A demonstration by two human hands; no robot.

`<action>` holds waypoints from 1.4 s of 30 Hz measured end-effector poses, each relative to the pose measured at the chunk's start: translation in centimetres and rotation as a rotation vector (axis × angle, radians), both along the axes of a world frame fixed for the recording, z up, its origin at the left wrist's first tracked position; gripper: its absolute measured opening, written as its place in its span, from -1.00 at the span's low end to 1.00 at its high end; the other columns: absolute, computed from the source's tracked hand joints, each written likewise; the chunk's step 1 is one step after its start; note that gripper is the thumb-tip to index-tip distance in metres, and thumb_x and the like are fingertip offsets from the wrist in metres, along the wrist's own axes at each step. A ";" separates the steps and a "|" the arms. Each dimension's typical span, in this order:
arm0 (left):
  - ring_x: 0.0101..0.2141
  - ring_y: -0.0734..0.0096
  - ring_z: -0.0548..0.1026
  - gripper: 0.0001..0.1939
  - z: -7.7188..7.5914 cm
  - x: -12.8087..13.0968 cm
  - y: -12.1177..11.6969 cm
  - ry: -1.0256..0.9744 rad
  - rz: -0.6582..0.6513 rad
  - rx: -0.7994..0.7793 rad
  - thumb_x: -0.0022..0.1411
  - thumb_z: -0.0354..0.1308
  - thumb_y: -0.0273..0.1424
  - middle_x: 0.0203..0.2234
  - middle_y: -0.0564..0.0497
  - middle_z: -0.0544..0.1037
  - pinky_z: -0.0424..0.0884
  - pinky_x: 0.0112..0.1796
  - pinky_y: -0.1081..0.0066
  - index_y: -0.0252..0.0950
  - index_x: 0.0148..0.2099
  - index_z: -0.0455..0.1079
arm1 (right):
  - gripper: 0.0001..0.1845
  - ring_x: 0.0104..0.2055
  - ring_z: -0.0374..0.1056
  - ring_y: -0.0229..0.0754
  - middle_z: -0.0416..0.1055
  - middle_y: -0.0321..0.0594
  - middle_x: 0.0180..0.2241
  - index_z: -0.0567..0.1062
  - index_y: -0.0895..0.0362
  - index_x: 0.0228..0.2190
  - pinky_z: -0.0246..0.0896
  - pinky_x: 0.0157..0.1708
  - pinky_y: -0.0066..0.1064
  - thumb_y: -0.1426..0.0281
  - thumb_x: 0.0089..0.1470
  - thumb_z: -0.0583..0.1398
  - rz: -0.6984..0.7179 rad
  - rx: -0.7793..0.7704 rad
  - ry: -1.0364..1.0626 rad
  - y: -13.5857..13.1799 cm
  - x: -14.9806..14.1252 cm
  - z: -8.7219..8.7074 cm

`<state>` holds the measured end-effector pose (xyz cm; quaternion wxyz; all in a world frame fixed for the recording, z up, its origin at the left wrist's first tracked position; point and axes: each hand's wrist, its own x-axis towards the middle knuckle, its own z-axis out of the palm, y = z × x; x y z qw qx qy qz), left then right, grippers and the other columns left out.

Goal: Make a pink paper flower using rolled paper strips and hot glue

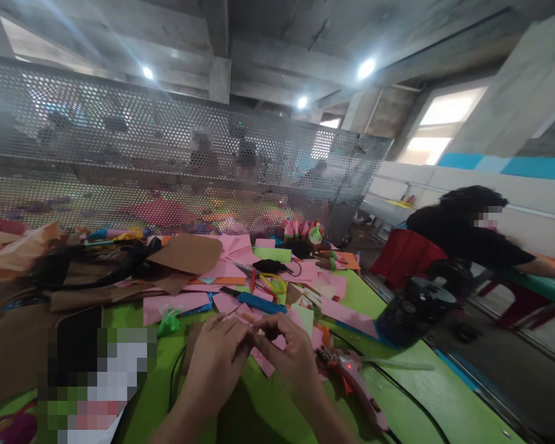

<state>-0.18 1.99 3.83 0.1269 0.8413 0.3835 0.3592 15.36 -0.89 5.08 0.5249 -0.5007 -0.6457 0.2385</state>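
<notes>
Observed the left hand (222, 348) and right hand (289, 342) brought together above the green table (254, 413), near its front edge. Found the right grip closed, with thumb and finger pinching a small pale piece (261, 333); too small and blurred to identify. Found the left fingers curled in and meeting the right fingertips at the same spot; cannot tell whether also gripping the piece. Located that piece between both hands, in front of a blue-handled tool (261, 303).

Noted pink paper (176, 306) in scattered sheets beyond and around the hands. Noted a green bundle (169, 321) left of the hands, and a pink glue gun (361, 385) just beside the right hand, showing a red light. Recorded further back: yellow handles (274, 284), brown card (189, 254) and a green-topped ornament (315, 233). Recorded a dark container (416, 308) at the right edge, a perforated screen (166, 148) behind, and a seated person (467, 231) in black, well apart at right.
</notes>
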 end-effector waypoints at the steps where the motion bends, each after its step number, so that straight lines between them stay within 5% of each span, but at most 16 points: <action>1: -0.31 0.24 0.49 -0.83 0.0 0.0 0.0 -0.004 -0.006 -0.011 0.25 0.05 -0.59 -0.41 0.02 0.56 0.25 -0.09 0.18 -0.27 -0.35 0.36 | -0.93 -0.41 0.33 -0.21 0.44 -0.24 -0.43 0.54 0.14 -0.39 0.24 -0.39 -0.44 0.39 0.05 0.27 0.002 0.001 0.002 0.1 0.1 0.0; 17: -0.36 0.27 0.50 -0.76 0.0 0.1 0.0 -0.001 0.004 -0.017 0.35 -0.03 -0.49 -0.47 0.05 0.55 0.21 -0.12 0.18 -0.27 -0.38 0.36 | -0.90 -0.42 0.33 -0.22 0.42 -0.24 -0.44 0.48 0.14 -0.37 0.25 -0.40 -0.44 0.49 0.08 0.15 0.048 -0.003 -0.139 0.1 0.5 0.1; 28: -0.33 0.20 0.50 -0.85 0.4 0.7 -0.5 0.086 0.070 0.027 0.21 0.07 -0.59 -0.42 -0.02 0.58 0.23 -0.06 0.10 -0.27 -0.33 0.42 | -0.87 -0.46 0.33 -0.21 0.42 -0.28 -0.50 0.47 0.12 -0.44 0.21 -0.45 -0.46 0.52 -0.09 0.13 -0.124 0.018 -0.183 0.3 -0.1 -0.7; 34: -0.31 0.24 0.50 -0.89 0.5 1.0 -0.4 -0.002 0.091 0.089 0.21 0.10 -0.54 -0.39 0.02 0.59 0.26 -0.08 0.16 -0.24 -0.30 0.40 | -0.94 -0.55 0.28 -0.23 0.37 -0.34 -0.59 0.47 0.11 -0.49 0.13 -0.54 -0.47 0.38 -0.08 0.20 -0.129 -0.111 0.118 0.5 0.0 -0.7; 42: -0.28 0.28 0.51 -0.92 0.6 1.0 -0.5 -0.017 0.107 0.059 0.25 0.11 -0.47 -0.37 0.05 0.59 0.24 -0.04 0.18 -0.22 -0.31 0.39 | -0.89 -0.56 0.20 -0.33 0.32 -0.37 -0.63 0.50 0.14 -0.59 0.16 -0.55 -0.56 0.50 -0.34 0.30 -0.052 -0.273 0.609 1.5 0.8 -0.7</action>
